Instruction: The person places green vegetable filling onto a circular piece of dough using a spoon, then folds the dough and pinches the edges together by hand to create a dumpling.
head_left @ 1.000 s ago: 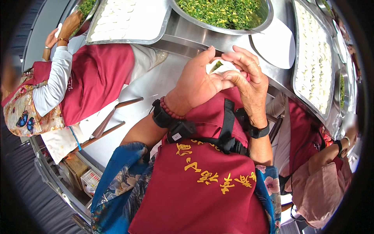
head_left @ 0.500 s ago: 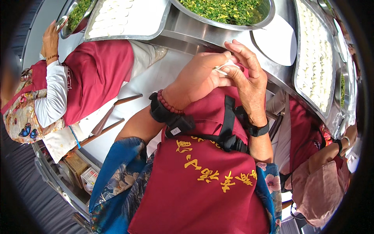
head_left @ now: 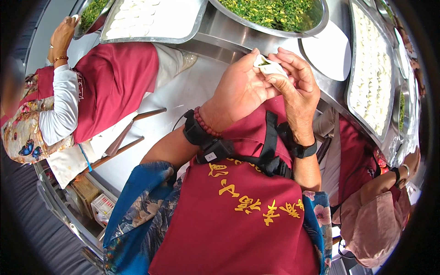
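Observation:
Between my two hands is a dumpling (head_left: 273, 68), a white wrapper folded over with a bit of green filling showing at its open end. My left hand (head_left: 240, 87) pinches the open end between thumb and fingers, its palm turned up. With thumb and bent fingers, my right hand (head_left: 298, 78) grips the other side of the wrapper. Just beyond my hands stands a big steel bowl (head_left: 324, 20) of chopped green and yellow filling. The underside of the dumpling is hidden by my fingers.
A tray (head_left: 183, 37) with white dumplings lies at the far left, and another tray (head_left: 351, 98) with rows of them at the right. A white round board (head_left: 327, 50) sits beside the bowl. Co-workers in red aprons (head_left: 114, 87) sit on both sides.
My hands have turned the dumpling so its open end and green filling now show. My left fingers have shifted along its edge. The left co-worker's hands have moved slightly.

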### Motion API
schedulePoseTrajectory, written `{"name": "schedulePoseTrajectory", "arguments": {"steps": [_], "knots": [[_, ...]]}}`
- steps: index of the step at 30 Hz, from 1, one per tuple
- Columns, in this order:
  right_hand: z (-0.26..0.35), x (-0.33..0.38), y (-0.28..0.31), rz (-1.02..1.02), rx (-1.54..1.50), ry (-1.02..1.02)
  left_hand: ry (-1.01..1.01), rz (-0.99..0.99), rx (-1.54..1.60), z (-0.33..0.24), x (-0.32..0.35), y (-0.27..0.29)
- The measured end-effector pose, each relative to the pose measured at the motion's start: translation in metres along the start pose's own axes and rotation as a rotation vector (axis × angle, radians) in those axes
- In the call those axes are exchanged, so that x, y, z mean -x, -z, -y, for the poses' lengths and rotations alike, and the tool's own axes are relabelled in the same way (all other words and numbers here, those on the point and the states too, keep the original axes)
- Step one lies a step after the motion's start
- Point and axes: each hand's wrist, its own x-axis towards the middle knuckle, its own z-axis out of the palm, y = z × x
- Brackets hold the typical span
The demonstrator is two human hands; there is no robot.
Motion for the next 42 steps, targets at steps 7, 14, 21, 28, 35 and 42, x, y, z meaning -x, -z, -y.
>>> {"name": "schedulePoseTrajectory", "arguments": {"steps": [7,14,21,28,35,42], "knots": [[-0.008,0.000,0.010,0.097,0.073,0.009,0.053,0.054,0.100,0.000,-0.001,0.004],[-0.009,0.002,0.013,0.085,0.089,0.057,0.049,0.151,-0.034,-0.004,-0.005,0.005],[0.012,0.002,-0.004,-0.037,-0.285,-0.231,-0.039,-0.043,-0.476,-0.002,-0.002,-0.005],[-0.008,0.001,0.010,0.047,-0.031,0.010,0.029,-0.040,-0.179,-0.006,-0.001,-0.022],[0.004,0.001,0.002,-0.041,-0.027,-0.056,-0.037,-0.088,-0.109,0.005,0.000,-0.008],[-0.005,0.002,0.007,0.004,-0.006,-0.034,-0.062,0.001,-0.279,0.001,-0.001,-0.009]]}}
